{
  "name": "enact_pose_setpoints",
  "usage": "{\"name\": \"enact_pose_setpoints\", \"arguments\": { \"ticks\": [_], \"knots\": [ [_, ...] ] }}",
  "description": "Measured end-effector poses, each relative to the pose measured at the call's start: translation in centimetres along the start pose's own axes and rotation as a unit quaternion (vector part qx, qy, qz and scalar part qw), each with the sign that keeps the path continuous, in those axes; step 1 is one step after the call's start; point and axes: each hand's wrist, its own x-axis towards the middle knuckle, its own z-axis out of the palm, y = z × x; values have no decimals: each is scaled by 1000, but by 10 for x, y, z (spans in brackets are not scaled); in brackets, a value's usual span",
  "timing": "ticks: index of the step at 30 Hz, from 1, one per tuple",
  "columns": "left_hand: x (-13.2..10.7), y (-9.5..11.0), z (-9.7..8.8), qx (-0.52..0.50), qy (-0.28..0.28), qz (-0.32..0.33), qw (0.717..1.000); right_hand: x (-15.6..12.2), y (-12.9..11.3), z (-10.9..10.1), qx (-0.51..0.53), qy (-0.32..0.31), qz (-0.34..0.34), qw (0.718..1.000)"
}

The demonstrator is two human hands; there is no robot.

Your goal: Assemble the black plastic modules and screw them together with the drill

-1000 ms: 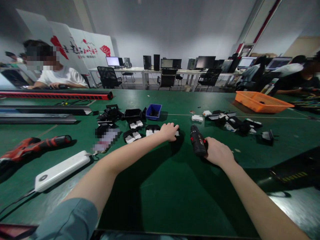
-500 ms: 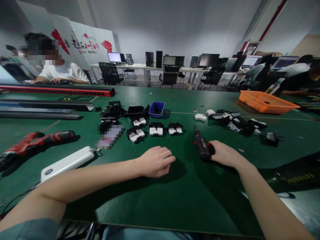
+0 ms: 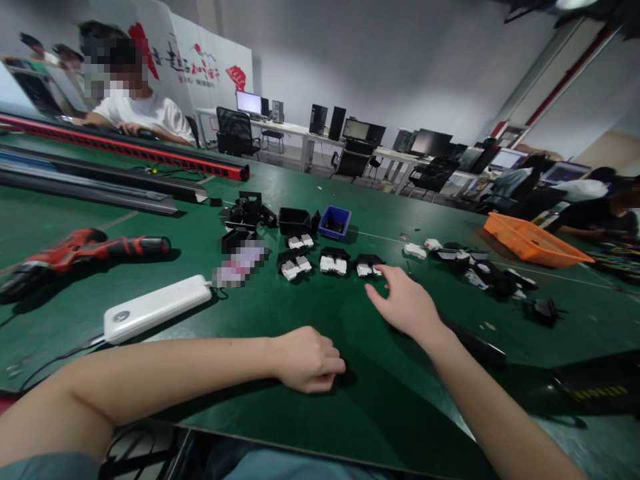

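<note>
Since half a second ago, in the head view, the right hand [image 3: 407,303] is gone from the drill and is now further to the left, and the left hand [image 3: 313,360] is a little closer to the person. What seems to be the black drill [image 3: 477,345] lies on the green table [image 3: 240,303], partly hidden by the right arm. The right hand is empty as far as I can see, with thumb and first finger spread apart. Its first fingertip comes to the right end of a black-and-white part [image 3: 366,261]; whether it touches, I cannot tell. This part lies ahead and to the left of the right hand, its long axis running roughly sideways, so the thumb and finger come to it from its right end and near side. The right hand is clearly the nearer one; the left hand rests lower, near the table edge, with fingers curled inward, and I cannot tell if something is inside. Left of this part, in the same row, stand a second part [image 3: 334,261] and a third part [image 3: 295,265], with the blue box [image 3: 331,231] behind.
</note>
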Motion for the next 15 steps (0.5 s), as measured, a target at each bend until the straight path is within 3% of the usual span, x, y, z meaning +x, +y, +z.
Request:
{"name": "enact_pose_setpoints", "arguments": {
  "ticks": [4, 8, 11, 15],
  "knots": [
    [-6, -3, -1, 6, 3, 3, 1000, 58, -51, 28, -38, -46, 41, 997],
    [-10, -5, -1, 10, 9, 13, 1000, 98, -74, 60, -46, -95, 67, 992],
    [-10, -6, 0, 3, 10, 16, 1000, 105, -79, 83, -51, -88, 90, 991],
    [-10, -5, -3, -26, 20, -13, 999, 94, -73, 102, -51, -8, 95, 994]
  ]
}}
